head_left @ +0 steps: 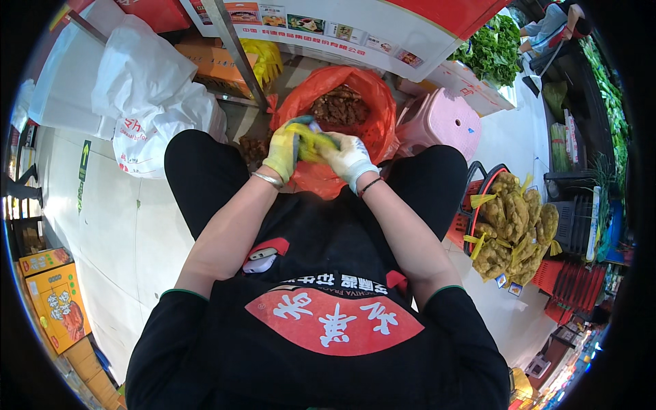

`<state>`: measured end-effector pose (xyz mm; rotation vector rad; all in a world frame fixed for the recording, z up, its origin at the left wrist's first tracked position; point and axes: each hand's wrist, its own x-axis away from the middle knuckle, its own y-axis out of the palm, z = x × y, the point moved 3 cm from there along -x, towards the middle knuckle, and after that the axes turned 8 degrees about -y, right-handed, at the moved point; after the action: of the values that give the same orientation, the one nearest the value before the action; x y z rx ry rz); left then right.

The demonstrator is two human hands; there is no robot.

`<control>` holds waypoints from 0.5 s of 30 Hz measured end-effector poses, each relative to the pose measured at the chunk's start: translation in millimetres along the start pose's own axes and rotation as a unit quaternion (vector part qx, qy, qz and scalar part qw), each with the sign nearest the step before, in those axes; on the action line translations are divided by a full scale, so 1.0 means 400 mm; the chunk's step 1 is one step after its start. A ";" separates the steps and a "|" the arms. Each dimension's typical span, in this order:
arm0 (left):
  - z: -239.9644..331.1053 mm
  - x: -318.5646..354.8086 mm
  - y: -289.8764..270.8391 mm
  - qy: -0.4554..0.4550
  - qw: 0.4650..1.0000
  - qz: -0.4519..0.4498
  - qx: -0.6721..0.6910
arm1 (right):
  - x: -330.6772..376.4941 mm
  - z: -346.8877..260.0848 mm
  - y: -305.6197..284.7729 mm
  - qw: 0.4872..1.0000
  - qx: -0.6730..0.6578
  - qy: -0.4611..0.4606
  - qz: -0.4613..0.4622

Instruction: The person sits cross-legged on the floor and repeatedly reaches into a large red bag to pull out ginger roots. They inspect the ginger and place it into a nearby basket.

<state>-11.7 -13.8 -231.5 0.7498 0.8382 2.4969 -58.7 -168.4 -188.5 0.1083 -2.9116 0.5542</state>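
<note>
Both my hands wear work gloves and meet over a red plastic bag (pixel 294 102) between my knees. My left hand (pixel 283 152), in a yellowish glove, is closed on one side of a bunched yellow mesh bag (pixel 314 145). On its other side my right hand (pixel 350 161), in a white glove, grips the same mesh. Whether anything is inside the mesh I cannot tell. Just beyond my hands, brown knobbly ginger roots (pixel 339 107) lie in the open red bag. A few more brown pieces (pixel 253 150) show beside my left wrist, partly hidden by my leg.
At my right, a red and black shopping basket (pixel 471 205) is heaped with filled yellow mesh bags (pixel 516 222). A pink plastic stool (pixel 447 126) stands beyond my right knee. White plastic bags (pixel 147 96) bulge at the left. A metal post (pixel 236 51) rises ahead. Another person (pixel 553 31) is far right.
</note>
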 end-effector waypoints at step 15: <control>0.046 0.031 0.131 0.039 0.912 -0.028 -0.407 | 0.015 -0.040 -0.109 0.984 -0.006 -0.074 0.159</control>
<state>-20.6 -38.3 -180.8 0.3193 -0.1970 2.4939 -57.6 -203.2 -157.2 -0.3389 -3.0965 0.5987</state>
